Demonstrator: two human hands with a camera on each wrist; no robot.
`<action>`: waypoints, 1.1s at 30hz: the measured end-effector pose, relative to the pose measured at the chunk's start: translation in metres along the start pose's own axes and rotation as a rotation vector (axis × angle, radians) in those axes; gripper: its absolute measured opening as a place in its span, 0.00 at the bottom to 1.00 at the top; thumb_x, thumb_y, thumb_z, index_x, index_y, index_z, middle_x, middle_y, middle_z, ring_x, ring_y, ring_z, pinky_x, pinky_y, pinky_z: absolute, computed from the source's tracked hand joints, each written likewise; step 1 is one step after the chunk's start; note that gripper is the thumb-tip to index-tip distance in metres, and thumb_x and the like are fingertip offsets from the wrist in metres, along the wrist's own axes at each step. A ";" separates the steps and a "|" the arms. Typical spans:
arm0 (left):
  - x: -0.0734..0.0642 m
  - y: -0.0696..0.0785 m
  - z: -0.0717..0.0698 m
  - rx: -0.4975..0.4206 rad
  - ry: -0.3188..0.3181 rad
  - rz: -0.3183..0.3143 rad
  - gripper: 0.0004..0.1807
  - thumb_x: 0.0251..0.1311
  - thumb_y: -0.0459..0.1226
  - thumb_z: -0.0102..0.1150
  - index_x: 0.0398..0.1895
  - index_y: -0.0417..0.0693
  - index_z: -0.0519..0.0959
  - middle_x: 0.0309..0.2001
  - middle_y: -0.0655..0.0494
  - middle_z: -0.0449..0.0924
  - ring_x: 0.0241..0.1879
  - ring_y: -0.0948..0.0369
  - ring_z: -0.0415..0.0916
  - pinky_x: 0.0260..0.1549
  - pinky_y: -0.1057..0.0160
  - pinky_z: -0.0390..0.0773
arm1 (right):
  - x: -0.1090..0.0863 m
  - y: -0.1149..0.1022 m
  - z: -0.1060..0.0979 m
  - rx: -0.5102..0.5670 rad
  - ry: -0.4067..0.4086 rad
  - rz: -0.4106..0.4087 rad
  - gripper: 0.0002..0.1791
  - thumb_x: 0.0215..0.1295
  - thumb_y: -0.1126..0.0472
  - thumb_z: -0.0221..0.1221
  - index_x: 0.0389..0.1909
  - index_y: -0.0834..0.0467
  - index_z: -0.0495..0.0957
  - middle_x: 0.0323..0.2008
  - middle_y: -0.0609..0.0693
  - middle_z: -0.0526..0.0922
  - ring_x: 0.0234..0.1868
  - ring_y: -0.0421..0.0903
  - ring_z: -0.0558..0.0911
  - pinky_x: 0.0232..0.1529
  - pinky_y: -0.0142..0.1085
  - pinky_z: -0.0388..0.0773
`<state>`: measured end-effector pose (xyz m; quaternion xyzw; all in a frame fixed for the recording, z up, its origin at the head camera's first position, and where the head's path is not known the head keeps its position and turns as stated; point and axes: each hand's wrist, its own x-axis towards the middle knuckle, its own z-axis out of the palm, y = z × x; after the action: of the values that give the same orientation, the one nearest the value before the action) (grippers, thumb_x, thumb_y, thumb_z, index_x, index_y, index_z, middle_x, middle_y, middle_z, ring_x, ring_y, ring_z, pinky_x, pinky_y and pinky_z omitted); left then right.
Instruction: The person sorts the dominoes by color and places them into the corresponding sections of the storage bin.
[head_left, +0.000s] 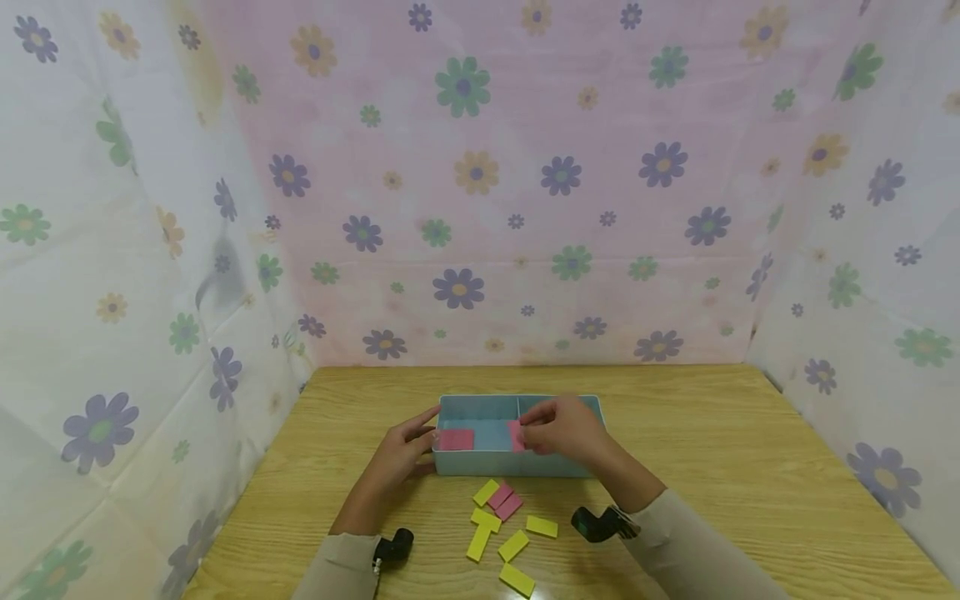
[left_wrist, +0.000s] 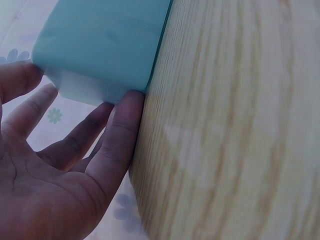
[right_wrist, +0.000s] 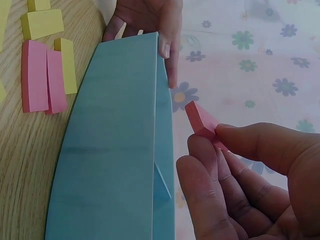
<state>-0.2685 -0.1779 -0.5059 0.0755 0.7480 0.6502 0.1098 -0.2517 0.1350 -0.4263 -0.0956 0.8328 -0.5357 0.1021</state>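
A light blue rectangular box (head_left: pixel 487 464) with an inner divider stands on the table. My left hand (head_left: pixel 402 454) rests against its left end, and in the left wrist view the spread fingers (left_wrist: pixel 117 135) touch the end wall. Above the box, my right hand (head_left: pixel 567 431) pinches a small pink block (right_wrist: pixel 202 120) between thumb and fingertips, left of the divider (head_left: pixel 518 407). Inside the left compartment, pink (head_left: pixel 456 439) shows in the near left corner. The right hand hides much of the right compartment.
In front of the box lie two pink blocks (head_left: pixel 508 507) side by side and several yellow blocks (head_left: pixel 513 547), some touching. The wooden table (head_left: pixel 712 467) ends at flower-patterned cloth walls (head_left: pixel 517 208) at the back and sides.
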 end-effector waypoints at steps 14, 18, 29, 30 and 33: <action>0.001 -0.004 -0.002 -0.006 0.005 0.002 0.29 0.80 0.37 0.50 0.80 0.62 0.63 0.72 0.37 0.70 0.63 0.42 0.78 0.52 0.47 0.86 | 0.015 -0.009 0.010 0.022 -0.018 0.012 0.14 0.64 0.60 0.70 0.49 0.61 0.88 0.40 0.54 0.90 0.40 0.52 0.90 0.45 0.48 0.89; 0.001 -0.004 -0.001 -0.001 0.008 0.003 0.29 0.80 0.38 0.50 0.80 0.62 0.63 0.71 0.37 0.70 0.63 0.42 0.78 0.52 0.46 0.86 | 0.019 -0.013 0.013 0.015 -0.013 0.023 0.13 0.63 0.61 0.70 0.47 0.61 0.88 0.39 0.53 0.90 0.41 0.54 0.90 0.44 0.47 0.89; 0.001 -0.001 0.000 0.003 0.022 -0.003 0.29 0.79 0.37 0.50 0.80 0.62 0.64 0.70 0.37 0.71 0.62 0.43 0.79 0.52 0.46 0.85 | 0.031 -0.018 0.022 0.004 -0.020 0.057 0.11 0.65 0.61 0.70 0.45 0.61 0.88 0.37 0.52 0.90 0.40 0.52 0.90 0.44 0.47 0.89; 0.001 -0.001 0.000 0.005 0.023 -0.004 0.29 0.79 0.38 0.50 0.80 0.62 0.64 0.71 0.37 0.71 0.62 0.43 0.79 0.52 0.45 0.85 | 0.032 -0.018 0.022 0.011 -0.023 0.062 0.11 0.65 0.61 0.70 0.45 0.61 0.88 0.37 0.53 0.90 0.41 0.54 0.90 0.45 0.48 0.89; 0.001 -0.001 0.000 0.008 0.025 -0.005 0.29 0.79 0.38 0.51 0.80 0.63 0.64 0.70 0.38 0.72 0.62 0.43 0.79 0.52 0.45 0.85 | 0.035 -0.019 0.023 0.021 -0.026 0.063 0.11 0.65 0.61 0.70 0.45 0.61 0.88 0.37 0.53 0.90 0.44 0.58 0.90 0.45 0.48 0.89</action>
<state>-0.2693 -0.1774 -0.5071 0.0661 0.7520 0.6479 0.1016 -0.2783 0.0976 -0.4203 -0.0752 0.8284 -0.5396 0.1306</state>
